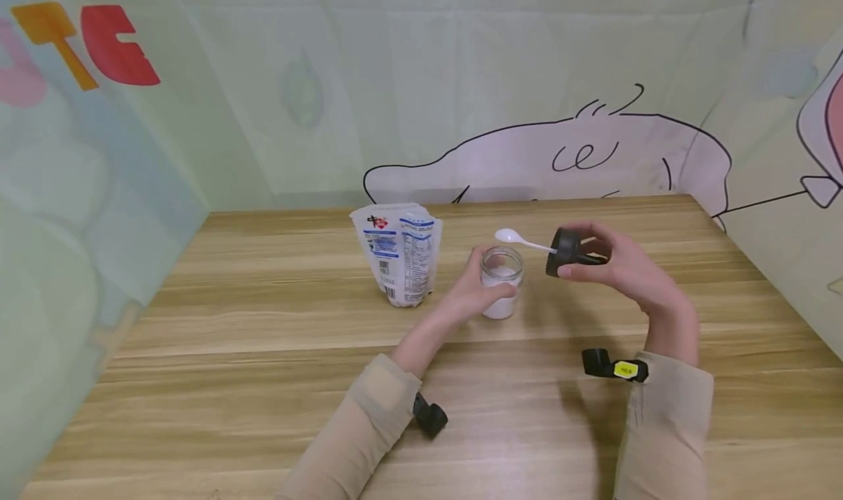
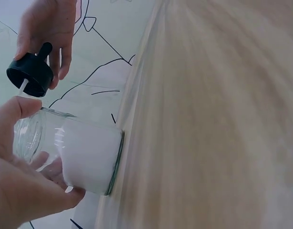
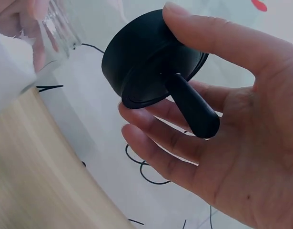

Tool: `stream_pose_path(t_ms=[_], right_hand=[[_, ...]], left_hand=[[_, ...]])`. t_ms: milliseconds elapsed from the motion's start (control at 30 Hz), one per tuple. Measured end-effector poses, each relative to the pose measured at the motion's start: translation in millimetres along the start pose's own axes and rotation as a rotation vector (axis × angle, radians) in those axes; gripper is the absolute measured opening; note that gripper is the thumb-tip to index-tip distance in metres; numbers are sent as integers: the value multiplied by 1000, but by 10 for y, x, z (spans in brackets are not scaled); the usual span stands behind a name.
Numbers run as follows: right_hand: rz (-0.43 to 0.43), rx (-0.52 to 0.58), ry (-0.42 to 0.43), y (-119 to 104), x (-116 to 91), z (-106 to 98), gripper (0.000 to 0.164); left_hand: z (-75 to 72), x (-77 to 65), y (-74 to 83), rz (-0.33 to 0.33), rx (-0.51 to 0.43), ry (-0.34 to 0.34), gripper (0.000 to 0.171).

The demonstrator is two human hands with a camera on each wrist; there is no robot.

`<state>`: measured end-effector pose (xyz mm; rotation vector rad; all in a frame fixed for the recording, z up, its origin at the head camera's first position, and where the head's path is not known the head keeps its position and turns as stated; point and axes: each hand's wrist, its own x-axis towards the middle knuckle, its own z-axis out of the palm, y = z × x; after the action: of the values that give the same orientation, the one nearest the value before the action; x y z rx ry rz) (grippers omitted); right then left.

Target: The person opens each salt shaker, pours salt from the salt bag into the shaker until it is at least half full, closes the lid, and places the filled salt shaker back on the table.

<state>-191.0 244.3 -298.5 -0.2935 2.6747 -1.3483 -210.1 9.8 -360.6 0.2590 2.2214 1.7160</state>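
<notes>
My left hand grips a glass jar that stands on the table, part full of white powder. The jar's mouth has no cover on it. To its right, my right hand holds a black lid by the rim between thumb and fingers. A black handle sticks out of the lid's top toward the palm. From the lid's underside a thin white spoon reaches left, its bowl above the jar's mouth. Whether powder lies in the bowl I cannot tell.
A white printed pouch stands upright on the wooden table, left of the jar. Cloth walls with cartoon drawings close off the back and both sides.
</notes>
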Motion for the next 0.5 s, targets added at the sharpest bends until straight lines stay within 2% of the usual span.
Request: stream_pose_path(t_ms=[167, 500], right_hand=[[-27, -63, 10, -72, -21, -24, 60], [-26, -131, -1, -244, -132, -70, 56]], left_hand=[[-16, 5, -15, -22, -13, -21, 77], [-36, -7, -2, -28, -28, -55, 80]])
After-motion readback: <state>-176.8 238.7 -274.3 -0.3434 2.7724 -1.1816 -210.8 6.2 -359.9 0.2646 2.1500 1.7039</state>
